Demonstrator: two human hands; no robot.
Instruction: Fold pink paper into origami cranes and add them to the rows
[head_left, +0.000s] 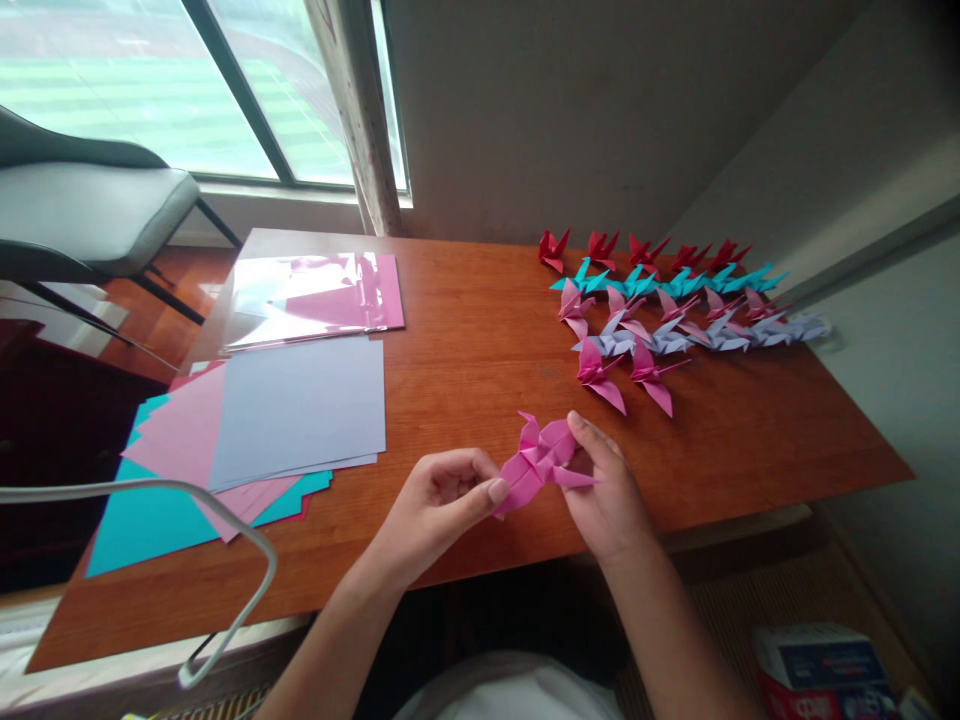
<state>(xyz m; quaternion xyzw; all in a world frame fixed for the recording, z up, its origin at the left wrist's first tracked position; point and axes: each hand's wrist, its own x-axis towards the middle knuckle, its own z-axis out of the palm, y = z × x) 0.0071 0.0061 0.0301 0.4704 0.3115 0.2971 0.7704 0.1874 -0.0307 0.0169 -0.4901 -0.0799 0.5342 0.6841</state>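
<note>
I see loose paper sheets [296, 405] well left of the pink fold [541, 460], with a shiny paper pack [315, 300] beyond them. My left hand [439, 500] pinches the fold's left end and my right hand [609, 495] grips its right side, so both are clamped on it over the table [465, 330]. Finished cranes [675, 300] sit in rows up and right of the fold.
</note>
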